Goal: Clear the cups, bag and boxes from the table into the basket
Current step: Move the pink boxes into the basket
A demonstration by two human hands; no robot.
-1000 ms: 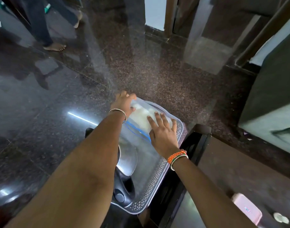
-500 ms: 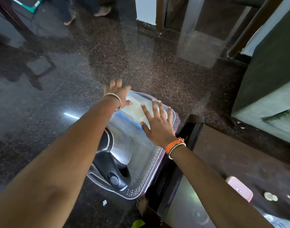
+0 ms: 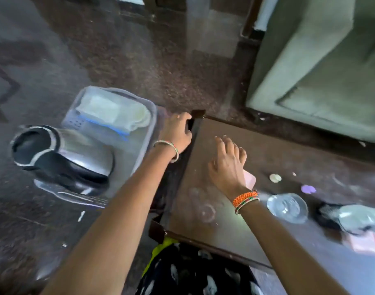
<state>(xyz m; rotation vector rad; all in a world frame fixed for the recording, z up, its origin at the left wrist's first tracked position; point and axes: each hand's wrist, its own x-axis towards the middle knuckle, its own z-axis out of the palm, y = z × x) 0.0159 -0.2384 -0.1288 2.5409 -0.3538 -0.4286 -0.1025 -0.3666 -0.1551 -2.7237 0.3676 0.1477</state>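
Beside the translucent grey plastic basket [image 3: 149, 128], the left hand [image 3: 177, 134] curls at the corner of the dark wooden tabletop [image 3: 235, 128], its grip unclear, while the right hand [image 3: 226, 167] hovers loose-fingered and empty above a small pink box [image 3: 251, 180].

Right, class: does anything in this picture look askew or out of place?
Yes. The steel kettle with a black handle lies on its side in the translucent plastic basket, its top end jutting past the rim. Pale ring marks stain the dark brown table.

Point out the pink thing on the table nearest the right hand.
The pale pink box, partly hidden under the right hand by its wrist. The other pink thing, blurred, lies far off beside the crumpled plastic at the picture's right edge.
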